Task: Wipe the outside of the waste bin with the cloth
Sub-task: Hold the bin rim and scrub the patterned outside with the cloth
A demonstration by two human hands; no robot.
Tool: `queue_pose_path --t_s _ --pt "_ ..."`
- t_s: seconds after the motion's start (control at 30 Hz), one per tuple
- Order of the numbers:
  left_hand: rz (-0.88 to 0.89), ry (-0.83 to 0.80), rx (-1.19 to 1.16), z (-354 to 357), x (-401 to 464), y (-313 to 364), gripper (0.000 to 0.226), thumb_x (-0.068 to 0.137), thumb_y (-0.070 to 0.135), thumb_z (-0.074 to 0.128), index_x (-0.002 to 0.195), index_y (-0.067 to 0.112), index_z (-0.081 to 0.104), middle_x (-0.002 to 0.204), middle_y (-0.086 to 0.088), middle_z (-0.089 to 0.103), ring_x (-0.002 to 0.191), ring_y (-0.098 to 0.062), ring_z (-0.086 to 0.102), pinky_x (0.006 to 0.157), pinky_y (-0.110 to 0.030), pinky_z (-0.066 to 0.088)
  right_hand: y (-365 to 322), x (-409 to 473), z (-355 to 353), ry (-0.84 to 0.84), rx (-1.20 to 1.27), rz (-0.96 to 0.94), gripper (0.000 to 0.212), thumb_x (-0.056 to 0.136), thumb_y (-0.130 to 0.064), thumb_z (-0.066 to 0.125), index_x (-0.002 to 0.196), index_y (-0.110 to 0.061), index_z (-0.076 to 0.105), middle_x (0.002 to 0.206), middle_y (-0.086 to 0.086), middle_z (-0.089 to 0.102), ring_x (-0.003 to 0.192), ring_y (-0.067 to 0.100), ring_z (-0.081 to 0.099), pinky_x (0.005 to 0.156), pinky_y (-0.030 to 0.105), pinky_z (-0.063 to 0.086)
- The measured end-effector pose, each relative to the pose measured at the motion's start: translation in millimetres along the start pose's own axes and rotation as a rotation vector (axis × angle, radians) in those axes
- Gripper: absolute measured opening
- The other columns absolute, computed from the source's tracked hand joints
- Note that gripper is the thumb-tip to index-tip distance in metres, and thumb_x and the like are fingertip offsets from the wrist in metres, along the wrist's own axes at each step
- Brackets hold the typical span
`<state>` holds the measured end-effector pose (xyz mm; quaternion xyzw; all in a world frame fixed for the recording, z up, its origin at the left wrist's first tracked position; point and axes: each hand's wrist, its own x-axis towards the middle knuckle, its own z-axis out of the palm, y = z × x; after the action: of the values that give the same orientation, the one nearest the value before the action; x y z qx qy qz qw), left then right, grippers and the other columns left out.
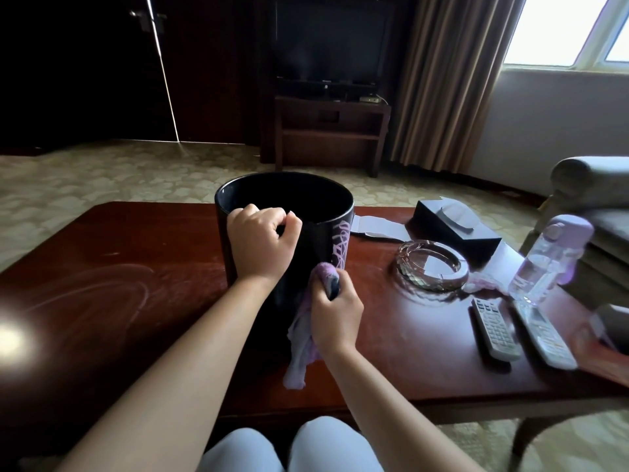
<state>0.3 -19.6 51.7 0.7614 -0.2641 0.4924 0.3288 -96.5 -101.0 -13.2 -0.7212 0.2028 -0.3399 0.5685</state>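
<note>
A: Hands first. State?

B: Left hand [261,238] curled over the near rim of the round black waste bin [306,212], fingers hooked on the edge, gripping it. Right hand [335,313] closed round a bunched lilac cloth [306,338], pressed against the bin's outer wall low on its near right side; loose end of the cloth hangs down to the worktop.

A: Bin position?

B: Upright on the dark reddish wooden worktop [119,284], near its middle, mouth open to the top. Pale looping pattern on its right wall.

A: Other items on the worktop?

B: To the right of the bin: clear cut-glass ashtray [432,267]; behind it a black tissue box [457,231] with a white tissue [374,226] lying beside it. Further right, a clear plastic bottle with a lilac cap [548,260], standing. In front of that, two grey remote controls [497,330], side by side.

A: Surroundings?

B: Television [328,46] on a dark wooden stand beyond, brown curtain [449,80] by the window, patterned carpet. Person's knees in pale trousers at the near edge.
</note>
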Motion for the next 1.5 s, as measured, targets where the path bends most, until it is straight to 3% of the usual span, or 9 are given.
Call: queue_pose_path --t_s 0.13,0.27,0.47,0.67,0.83,1.03,1.2,1.33,1.5 --pt "0.002 0.005 -0.001 0.3 0.4 -0.3 0.036 0.080 0.026 0.048 0.049 0.022 0.029 0.047 0.011 0.023 0.046 -0.025 0.039 0.058 -0.032 0.024 19.4 -4.5 -1.2 0.000 -0.032 0.035 0.012 0.086 -0.024 0.062 0.076 -0.018 0.059 0.069 -0.003 0.061 0.067 0.010 0.053 0.066 0.027 0.042" --pt "0.013 0.012 0.001 0.3 0.5 -0.6 0.038 0.080 0.025 0.048 0.049 0.022 0.027 0.047 0.010 0.022 0.045 -0.024 0.037 0.059 -0.029 0.022 6.1 3.0 1.1 0.058 0.018 -0.018 0.007 0.088 -0.025 0.060 0.082 -0.023 0.061 0.075 -0.003 0.061 0.069 0.007 0.052 0.063 0.014 0.039" --pt "0.009 0.014 -0.003 1.2 -0.7 0.0 0.037 0.080 0.024 0.048 0.049 0.022 0.027 0.044 0.007 0.024 0.045 -0.025 0.037 0.057 -0.031 0.024 38.3 -9.7 -4.1 -0.022 -0.105 0.130 0.016 0.085 -0.024 0.060 0.071 -0.017 0.057 0.065 -0.002 0.059 0.064 0.011 0.052 0.059 0.015 0.038" --pt "0.023 0.023 0.005 2.0 0.5 -1.8 0.037 0.079 0.024 0.048 0.050 0.022 0.026 0.047 0.009 0.022 0.045 -0.024 0.035 0.057 -0.031 0.018 17.9 4.8 0.0 0.062 0.010 0.022 0.010 0.087 -0.024 0.060 0.078 -0.025 0.059 0.067 -0.007 0.058 0.063 0.002 0.049 0.062 0.015 0.038" --pt "0.016 0.032 -0.005 3.4 -0.8 -1.9 0.038 0.080 0.024 0.048 0.049 0.021 0.026 0.048 0.011 0.020 0.048 -0.018 0.028 0.059 -0.029 0.015 50.3 -10.0 -2.9 -0.042 -0.131 0.235 0.021 0.086 -0.026 0.059 0.069 -0.014 0.055 0.063 -0.002 0.059 0.065 0.013 0.052 0.061 0.027 0.035" --pt "0.019 0.032 -0.001 3.9 -0.8 -2.5 0.038 0.080 0.023 0.048 0.049 0.021 0.026 0.048 0.011 0.018 0.049 -0.017 0.027 0.059 -0.028 0.015 51.0 -4.3 -0.8 0.048 -0.030 0.195 0.013 0.087 -0.027 0.059 0.079 -0.018 0.062 0.069 -0.004 0.063 0.065 0.005 0.054 0.060 0.017 0.037" --pt "0.015 0.038 -0.007 5.6 -1.0 -3.3 0.040 0.081 0.023 0.048 0.048 0.020 0.026 0.047 0.011 0.018 0.047 -0.018 0.028 0.060 -0.028 0.022 86.7 -9.2 -4.5 -0.160 -0.266 0.455 0.024 0.087 -0.037 0.052 0.076 -0.017 0.060 0.079 0.001 0.066 0.081 0.020 0.061 0.070 0.027 0.041" --pt "0.007 0.037 -0.010 5.9 -1.3 -3.3 0.039 0.081 0.023 0.048 0.048 0.020 0.027 0.045 0.009 0.022 0.046 -0.019 0.030 0.059 -0.031 0.026 88.5 -10.7 -5.2 -0.089 -0.275 0.332 0.024 0.090 -0.041 0.049 0.080 -0.021 0.059 0.082 0.000 0.065 0.081 0.021 0.059 0.068 0.030 0.039" --pt "0.012 0.052 -0.020 6.7 -1.2 -3.1 0.038 0.081 0.022 0.048 0.049 0.020 0.026 0.046 0.010 0.021 0.047 -0.018 0.030 0.059 -0.033 0.031 98.4 -7.6 -13.7 -0.231 -0.526 0.236 0.023 0.091 -0.041 0.048 0.100 -0.025 0.063 0.095 0.003 0.064 0.093 0.025 0.060 0.068 0.029 0.039"
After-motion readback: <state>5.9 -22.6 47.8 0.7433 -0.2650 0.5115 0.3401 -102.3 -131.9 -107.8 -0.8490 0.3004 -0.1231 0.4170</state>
